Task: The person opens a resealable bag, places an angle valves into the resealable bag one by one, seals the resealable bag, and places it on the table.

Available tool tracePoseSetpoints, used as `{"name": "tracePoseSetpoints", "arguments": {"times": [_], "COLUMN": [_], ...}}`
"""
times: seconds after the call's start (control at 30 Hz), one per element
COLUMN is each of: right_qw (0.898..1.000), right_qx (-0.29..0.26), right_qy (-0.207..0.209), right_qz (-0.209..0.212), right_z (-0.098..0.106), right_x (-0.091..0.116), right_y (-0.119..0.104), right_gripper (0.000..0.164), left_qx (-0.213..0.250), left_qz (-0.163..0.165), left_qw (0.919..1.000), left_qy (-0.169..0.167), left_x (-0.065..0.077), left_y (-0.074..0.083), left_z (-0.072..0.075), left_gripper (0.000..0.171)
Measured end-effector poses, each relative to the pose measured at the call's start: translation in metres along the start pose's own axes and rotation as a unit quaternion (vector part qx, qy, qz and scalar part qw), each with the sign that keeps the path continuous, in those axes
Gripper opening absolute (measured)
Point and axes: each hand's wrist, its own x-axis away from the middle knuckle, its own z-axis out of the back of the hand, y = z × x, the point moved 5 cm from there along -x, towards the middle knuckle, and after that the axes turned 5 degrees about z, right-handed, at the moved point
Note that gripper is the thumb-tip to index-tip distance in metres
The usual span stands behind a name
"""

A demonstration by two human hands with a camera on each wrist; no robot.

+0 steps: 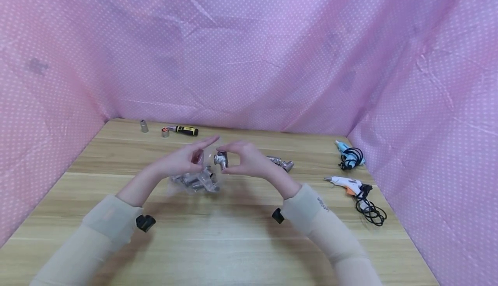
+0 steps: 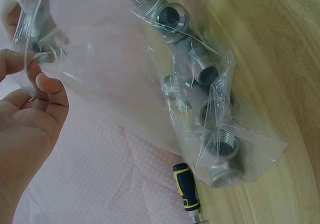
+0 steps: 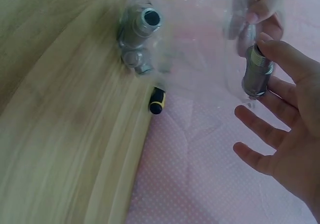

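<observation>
My left hand [image 1: 180, 160] pinches the upper edge of a clear plastic zip bag [image 2: 115, 79]. The bag hangs from it, and several threaded metal pipe fittings [image 2: 202, 66] lie in its lower part, close over the wooden table. Between thumb and fingers, my right hand [image 1: 247, 158] grips one metal tee fitting [image 1: 221, 160], held up right at the bag's top edge. In the right wrist view this tee [image 3: 258, 74] shows a threaded end, with the ring and little fingers spread away from it.
More metal fittings [image 1: 285, 165] lie beyond my right wrist. A black-and-yellow screwdriver [image 1: 186, 130], a small round metal piece [image 1: 165, 133] and an upright metal cylinder [image 1: 144, 126] stand far left. At right are blue [image 1: 348, 154] and white [image 1: 346, 182] glue guns with coiled cords. Pink dotted cloth [image 1: 249, 61] surrounds the table.
</observation>
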Motion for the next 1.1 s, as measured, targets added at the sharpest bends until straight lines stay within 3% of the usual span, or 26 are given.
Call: {"name": "tracePoseSetpoints", "arguments": {"times": [0.3, 0.57, 0.83, 1.1], "right_qw": [1.0, 0.999, 0.999, 0.997], "right_qx": [-0.015, -0.03, -0.037, -0.028], "right_qy": [-0.014, -0.005, -0.002, 0.069], "right_qz": [-0.023, -0.021, -0.016, 0.001], "right_z": [-0.018, -0.018, -0.002, 0.033], "right_x": [-0.003, -0.002, 0.01, 0.033], "right_y": [0.01, 0.011, 0.008, 0.016], "right_gripper": [0.066, 0.065, 0.064, 0.061], "left_qx": [-0.009, -0.005, 0.001, -0.009], "left_qz": [-0.001, 0.003, -0.002, 0.006], "left_qw": [1.0, 1.0, 1.0, 0.9999], "left_qy": [0.0, 0.002, -0.004, 0.004], "left_x": [-0.004, -0.004, -0.004, -0.005], "left_y": [0.002, 0.001, -0.002, 0.0], "left_z": [-0.001, -0.001, -0.005, -0.005], "left_gripper": [0.09, 0.089, 0.091, 0.09]}}
